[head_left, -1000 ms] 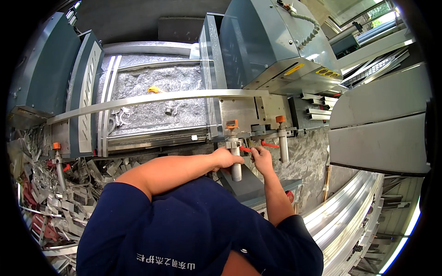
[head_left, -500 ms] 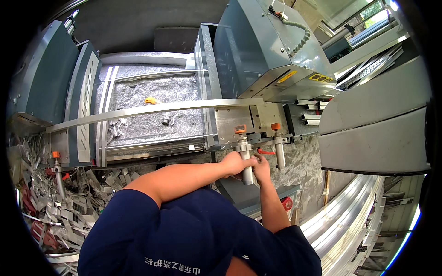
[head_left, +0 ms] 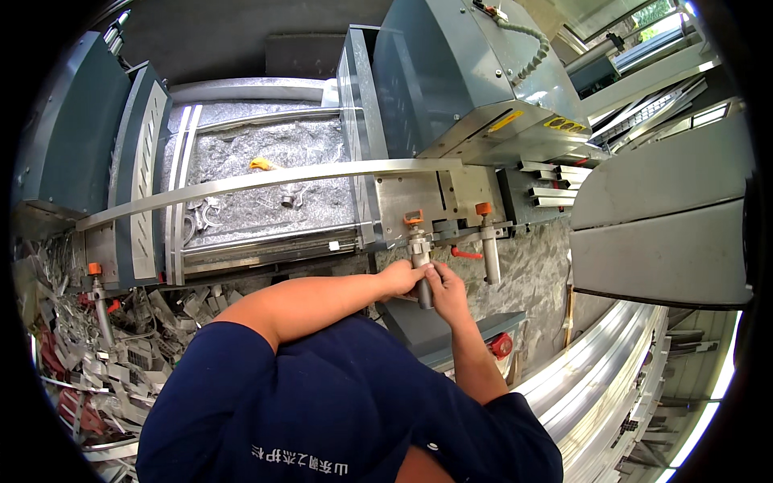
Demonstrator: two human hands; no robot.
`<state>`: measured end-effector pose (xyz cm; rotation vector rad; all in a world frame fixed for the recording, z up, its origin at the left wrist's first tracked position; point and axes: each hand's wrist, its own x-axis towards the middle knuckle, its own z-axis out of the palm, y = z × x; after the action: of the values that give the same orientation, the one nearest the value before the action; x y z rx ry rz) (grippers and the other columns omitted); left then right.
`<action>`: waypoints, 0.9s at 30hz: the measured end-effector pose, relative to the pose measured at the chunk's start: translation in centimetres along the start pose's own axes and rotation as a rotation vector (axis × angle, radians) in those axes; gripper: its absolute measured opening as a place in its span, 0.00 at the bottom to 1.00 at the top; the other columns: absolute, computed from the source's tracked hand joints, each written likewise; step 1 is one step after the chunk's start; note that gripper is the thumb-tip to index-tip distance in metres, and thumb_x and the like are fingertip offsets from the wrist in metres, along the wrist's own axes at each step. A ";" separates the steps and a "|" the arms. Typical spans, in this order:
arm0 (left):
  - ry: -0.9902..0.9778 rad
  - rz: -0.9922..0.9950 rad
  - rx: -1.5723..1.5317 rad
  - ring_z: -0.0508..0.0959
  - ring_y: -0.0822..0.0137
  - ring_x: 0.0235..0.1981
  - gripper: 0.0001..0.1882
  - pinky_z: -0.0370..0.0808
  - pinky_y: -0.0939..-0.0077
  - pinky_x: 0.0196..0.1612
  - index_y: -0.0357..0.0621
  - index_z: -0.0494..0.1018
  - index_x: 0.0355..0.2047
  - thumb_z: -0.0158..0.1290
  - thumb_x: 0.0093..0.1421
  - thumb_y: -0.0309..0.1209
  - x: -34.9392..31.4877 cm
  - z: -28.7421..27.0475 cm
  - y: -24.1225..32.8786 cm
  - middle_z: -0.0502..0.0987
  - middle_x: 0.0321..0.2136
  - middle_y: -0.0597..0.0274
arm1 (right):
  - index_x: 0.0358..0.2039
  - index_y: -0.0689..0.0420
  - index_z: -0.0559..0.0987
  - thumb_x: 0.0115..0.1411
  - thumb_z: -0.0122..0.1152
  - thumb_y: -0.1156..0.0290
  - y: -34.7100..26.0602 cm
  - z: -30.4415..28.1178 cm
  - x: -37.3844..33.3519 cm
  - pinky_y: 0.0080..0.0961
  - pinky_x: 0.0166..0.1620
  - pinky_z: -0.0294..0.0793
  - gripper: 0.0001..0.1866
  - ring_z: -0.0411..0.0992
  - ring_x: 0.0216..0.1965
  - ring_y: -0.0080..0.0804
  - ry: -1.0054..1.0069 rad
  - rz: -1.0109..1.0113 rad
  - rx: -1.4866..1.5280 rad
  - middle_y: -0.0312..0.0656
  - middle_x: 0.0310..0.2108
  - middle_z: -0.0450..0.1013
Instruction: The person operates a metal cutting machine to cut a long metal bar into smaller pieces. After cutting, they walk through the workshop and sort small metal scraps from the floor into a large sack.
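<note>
At the front edge of a saw machine, a silver clamp cylinder with an orange pad points toward me. My left hand is closed round its left side, the thumb lying across the barrel. From the right, my right hand grips the same barrel lower down; its thumb lies on the metal and some fingers are hidden. A second clamp cylinder with an orange pad stands just to the right, with a red lever between the two. Behind them, a long metal bar spans both machine heads.
Grey machine heads stand at left and right. Metal shavings fill the bed, where a yellow item lies. Offcuts are heaped at lower left. Long profiles lie at lower right, below a grey panel.
My right hand has shifted left and closed further over the clamp barrel, its thumb now across it. My left hand stays on the barrel. The whole view has shifted slightly.
</note>
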<state>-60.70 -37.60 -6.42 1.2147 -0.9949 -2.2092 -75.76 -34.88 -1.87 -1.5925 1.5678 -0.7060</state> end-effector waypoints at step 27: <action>0.126 0.133 0.530 0.79 0.56 0.30 0.28 0.75 0.65 0.35 0.27 0.75 0.36 0.56 0.57 0.49 0.4 -2.6 -0.8 0.79 0.30 0.44 | 0.32 0.61 0.77 0.58 0.55 0.63 15.0 6.1 5.2 0.36 0.28 0.75 0.13 0.77 0.28 0.38 -0.511 0.745 1.084 0.49 0.30 0.77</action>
<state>-58.70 -38.33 -8.17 1.4315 -1.6181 -1.7950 -78.58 -38.17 -18.29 -0.2890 0.9572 -0.5022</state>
